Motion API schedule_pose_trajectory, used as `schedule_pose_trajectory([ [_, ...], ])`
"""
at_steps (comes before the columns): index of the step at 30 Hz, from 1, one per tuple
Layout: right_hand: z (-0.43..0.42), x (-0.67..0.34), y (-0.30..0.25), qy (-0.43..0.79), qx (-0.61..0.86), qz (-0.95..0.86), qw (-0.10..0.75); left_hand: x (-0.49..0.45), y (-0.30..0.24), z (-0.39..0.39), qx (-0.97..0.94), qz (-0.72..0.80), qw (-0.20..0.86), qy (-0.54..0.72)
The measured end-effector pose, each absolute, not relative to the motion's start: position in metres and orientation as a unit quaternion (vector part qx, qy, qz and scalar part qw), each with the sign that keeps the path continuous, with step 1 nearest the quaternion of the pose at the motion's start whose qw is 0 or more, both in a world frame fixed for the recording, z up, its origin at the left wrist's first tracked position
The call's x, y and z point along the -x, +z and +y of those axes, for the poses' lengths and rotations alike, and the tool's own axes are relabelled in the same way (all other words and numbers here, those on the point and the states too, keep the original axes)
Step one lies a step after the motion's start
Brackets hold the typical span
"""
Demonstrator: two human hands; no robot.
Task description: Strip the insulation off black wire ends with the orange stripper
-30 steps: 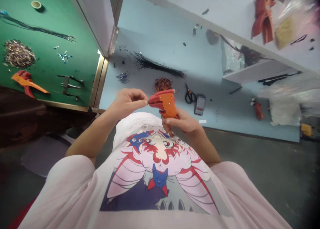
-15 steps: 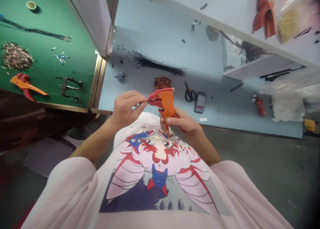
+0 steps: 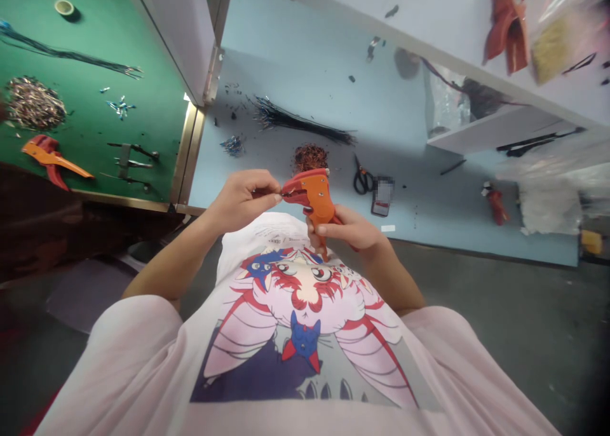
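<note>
My right hand (image 3: 347, 228) is closed round the handles of an orange wire stripper (image 3: 314, 196), held upright in front of my chest. My left hand (image 3: 243, 197) pinches a short dark wire, too small to see clearly, and holds its end at the stripper's jaws. Both hands hover just in front of the near edge of the light blue table (image 3: 305, 80). Behind the tool lie a small reddish-brown heap of wire bits (image 3: 309, 157) and a bundle of black wires (image 3: 300, 122).
Black scissors (image 3: 361, 178) and a phone (image 3: 382, 194) lie right of the heap. The green bench (image 3: 157, 105) at left holds another orange stripper (image 3: 47, 156), metal tools (image 3: 131, 163), a scrap pile (image 3: 33, 102) and a tape roll (image 3: 64, 7). A white shelf (image 3: 495, 128) stands at right.
The left hand shifted slightly at the stripper's jaws and its pinch stays there. The stripper tilted a little. The camera view wobbled.
</note>
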State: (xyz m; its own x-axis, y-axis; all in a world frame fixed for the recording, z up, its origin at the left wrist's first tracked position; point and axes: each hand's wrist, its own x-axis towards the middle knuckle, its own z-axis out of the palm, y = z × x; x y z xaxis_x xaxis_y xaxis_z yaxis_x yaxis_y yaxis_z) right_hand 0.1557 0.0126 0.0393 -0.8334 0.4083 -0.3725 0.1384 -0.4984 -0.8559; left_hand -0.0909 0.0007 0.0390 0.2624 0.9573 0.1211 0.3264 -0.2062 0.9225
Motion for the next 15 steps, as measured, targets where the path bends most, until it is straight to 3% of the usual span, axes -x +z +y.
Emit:
schedule_pose_trajectory([
  [15,0.0057,-0.1507,0.0372,0.807,0.292,-0.503,0.100,0.0921,0.0384,-0.0043,-0.731,0.483,0.278,0.394],
])
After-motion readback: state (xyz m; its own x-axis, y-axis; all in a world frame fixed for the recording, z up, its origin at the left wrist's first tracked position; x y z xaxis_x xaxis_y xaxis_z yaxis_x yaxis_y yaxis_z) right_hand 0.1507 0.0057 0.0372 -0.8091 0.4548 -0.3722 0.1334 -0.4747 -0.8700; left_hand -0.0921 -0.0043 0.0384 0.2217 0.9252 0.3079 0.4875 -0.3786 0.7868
